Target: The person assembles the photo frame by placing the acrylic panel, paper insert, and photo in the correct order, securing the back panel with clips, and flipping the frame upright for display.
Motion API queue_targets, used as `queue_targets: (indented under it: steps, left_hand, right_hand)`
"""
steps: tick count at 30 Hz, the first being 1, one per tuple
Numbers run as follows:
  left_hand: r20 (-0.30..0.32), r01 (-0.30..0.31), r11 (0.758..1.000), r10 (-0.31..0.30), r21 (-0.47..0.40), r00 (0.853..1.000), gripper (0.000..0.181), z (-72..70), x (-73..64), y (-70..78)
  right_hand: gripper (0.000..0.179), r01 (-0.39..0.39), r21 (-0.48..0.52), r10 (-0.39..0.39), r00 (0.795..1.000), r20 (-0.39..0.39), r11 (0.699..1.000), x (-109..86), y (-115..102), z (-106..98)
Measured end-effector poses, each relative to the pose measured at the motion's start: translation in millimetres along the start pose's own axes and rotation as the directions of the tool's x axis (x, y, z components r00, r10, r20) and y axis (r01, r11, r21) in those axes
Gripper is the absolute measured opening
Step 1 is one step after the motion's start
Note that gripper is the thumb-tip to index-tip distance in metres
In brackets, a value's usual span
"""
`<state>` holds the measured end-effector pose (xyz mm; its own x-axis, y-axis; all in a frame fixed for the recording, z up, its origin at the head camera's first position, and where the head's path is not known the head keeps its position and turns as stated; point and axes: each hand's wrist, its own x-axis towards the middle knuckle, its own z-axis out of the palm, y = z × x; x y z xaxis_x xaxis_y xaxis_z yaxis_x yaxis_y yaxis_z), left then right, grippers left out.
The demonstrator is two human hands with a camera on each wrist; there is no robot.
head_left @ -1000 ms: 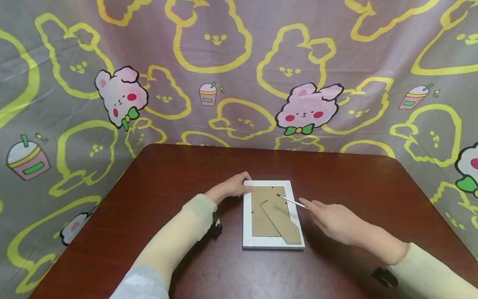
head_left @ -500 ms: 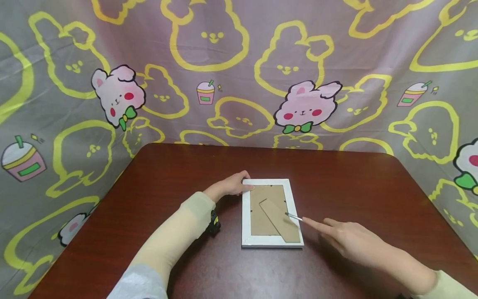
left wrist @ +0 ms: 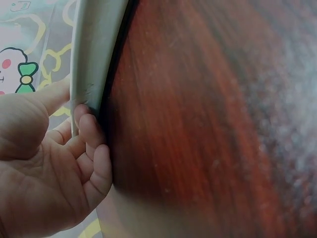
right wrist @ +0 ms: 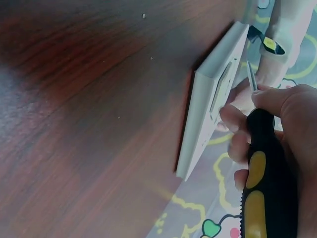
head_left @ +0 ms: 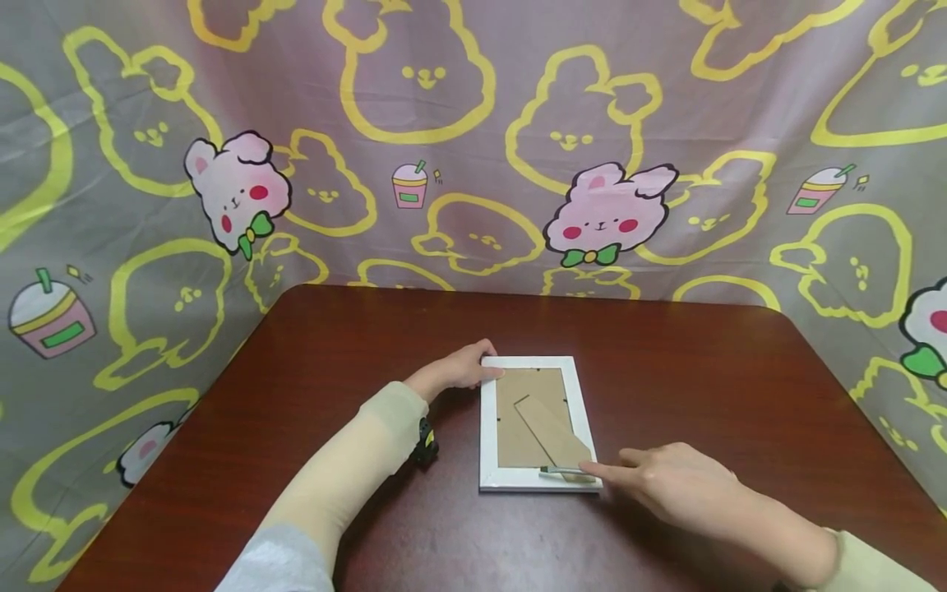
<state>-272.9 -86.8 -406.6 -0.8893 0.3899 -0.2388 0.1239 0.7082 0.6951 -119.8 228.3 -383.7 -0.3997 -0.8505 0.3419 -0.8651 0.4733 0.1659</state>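
A white picture frame [head_left: 489, 436] lies back side up on the table, with a brown backing board [head_left: 514, 448] inside its border. Attached to the board is a slanting stand leg [head_left: 556, 432]. Small dark tabs sit along the board's edges. My left hand [head_left: 464, 367] grips the frame's far left corner, thumb on top. In my right hand [head_left: 684, 485] is a flat-tipped screwdriver [right wrist: 270, 183] with a black and yellow handle. Its metal shaft [head_left: 562, 470] points left across the frame's near border, overlapping the end of the leg in the head view.
The dark reddish-brown table [head_left: 385, 329] has rounded far corners. A grey-pink curtain [head_left: 459, 164] with yellow outlines and cartoon rabbits stands round its back and sides. A black wrist camera [head_left: 425, 442] sits on the left forearm.
The right hand has brought the screwdriver tip toward me, from the board's far right part down its right side to the frame's near border. The left hand and frame have stayed put.
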Motion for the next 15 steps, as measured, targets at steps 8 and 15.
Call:
queue_targets:
  steps: [8,15]
  left_hand:
    - [-0.002,0.004,1.000,-0.004,-0.003,1.000,0.024,1.7,0.9,-1.2]
    - [-0.008,0.005,1.000,-0.005,-0.002,1.000,0.024,1.6,2.1,-1.1]
  right_hand:
    - [0.054,0.048,-0.022,-0.047,0.998,0.034,0.999,7.0,1.7,3.4]
    - [0.056,0.062,-0.006,-0.062,0.998,0.029,0.998,7.5,4.0,8.1]
